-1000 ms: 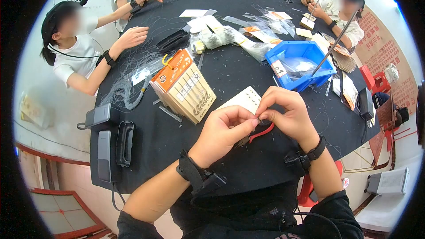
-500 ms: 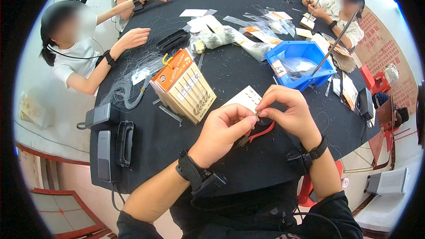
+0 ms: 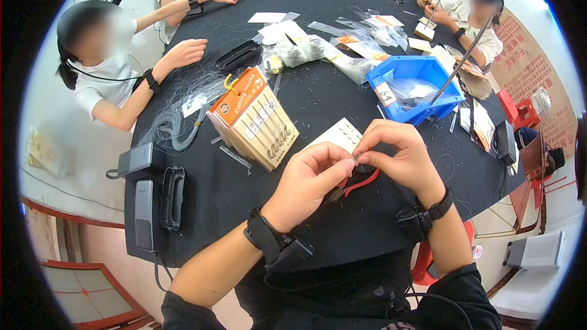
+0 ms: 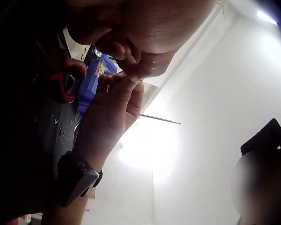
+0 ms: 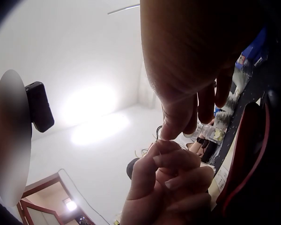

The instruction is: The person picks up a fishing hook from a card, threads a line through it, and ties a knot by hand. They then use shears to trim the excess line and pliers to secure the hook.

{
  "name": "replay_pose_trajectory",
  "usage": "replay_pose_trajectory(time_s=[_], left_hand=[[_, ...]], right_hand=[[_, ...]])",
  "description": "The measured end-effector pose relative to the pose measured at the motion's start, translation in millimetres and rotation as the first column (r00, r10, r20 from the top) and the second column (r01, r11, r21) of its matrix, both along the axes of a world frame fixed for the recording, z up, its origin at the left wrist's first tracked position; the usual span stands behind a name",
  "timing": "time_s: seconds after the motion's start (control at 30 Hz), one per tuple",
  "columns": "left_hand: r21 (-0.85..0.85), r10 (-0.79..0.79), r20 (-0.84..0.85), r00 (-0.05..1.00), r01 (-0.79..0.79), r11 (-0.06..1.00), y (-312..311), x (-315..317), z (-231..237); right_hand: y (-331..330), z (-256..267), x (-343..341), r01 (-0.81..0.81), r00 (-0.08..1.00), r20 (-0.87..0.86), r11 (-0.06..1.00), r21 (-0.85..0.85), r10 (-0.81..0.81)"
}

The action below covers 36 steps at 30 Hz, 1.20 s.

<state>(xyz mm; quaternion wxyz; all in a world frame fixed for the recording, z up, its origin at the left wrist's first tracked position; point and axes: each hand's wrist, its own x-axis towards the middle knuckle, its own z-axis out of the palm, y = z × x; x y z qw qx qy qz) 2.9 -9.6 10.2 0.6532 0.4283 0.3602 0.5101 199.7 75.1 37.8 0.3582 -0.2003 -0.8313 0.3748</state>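
Head: left grip [image 3: 307, 181] nearly unchanged

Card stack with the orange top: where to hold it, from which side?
Probably set the grip across the card stack, long edge to long edge, near its orange end, coming from that end, upper left in the head view: the thick edge gives purchase, and the hooks sit toward the opposite end.

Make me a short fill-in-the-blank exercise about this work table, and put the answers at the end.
1. The left hand pinches a tiny item at the fingertips together with the ____ hand.
2. The orange header of the card stack reads "Fishing ____".
3. The open bin holding clear plastic is coloured ____.
4. The tool lying by the hands has ____ handles.

Answers: right; Hooks; blue; red.
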Motion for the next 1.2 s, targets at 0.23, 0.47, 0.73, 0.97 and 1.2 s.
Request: replay_pose_trajectory(time_s=[0.23, 0.47, 0.73, 0.97, 1.2], left_hand=[[-0.033, -0.023, 0.042, 0.999, 0.025, 0.999, 0.2, -2.5, 1.0], [-0.009, 0.004, 0.094, 0.996, -0.003, 1.0, 0.7, -2.5, -3.1], [0.017, 0.062, 0.099, 0.993, -0.064, 0.998, 1.5, -3.8, -3.4], [0.031, 0.122, 0.047, 0.991, -0.123, 0.992, 0.9, 1.7, -0.9], [0.042, 0.176, 0.01, 0.984, -0.176, 0.983, 0.5, 1.5, -2.0]], right_hand=[[1.1, 2.3, 1.4, 0.038, 0.999, -0.031, 0.999, 0.038, -0.037], [-0.2, 1.2, -0.6, 0.032, 0.999, -0.03, 0.999, 0.028, -0.031], [-1.7, 0.6, -0.5, 0.053, 0.999, -0.002, 0.997, -0.057, -0.053], [-1.8, -1.3, -0.5, 0.058, 0.998, 0.001, 0.992, -0.113, -0.058], [-3.8, -3.7, 0.8, 0.011, 1.0, 0.006, 0.959, -0.284, -0.01]])
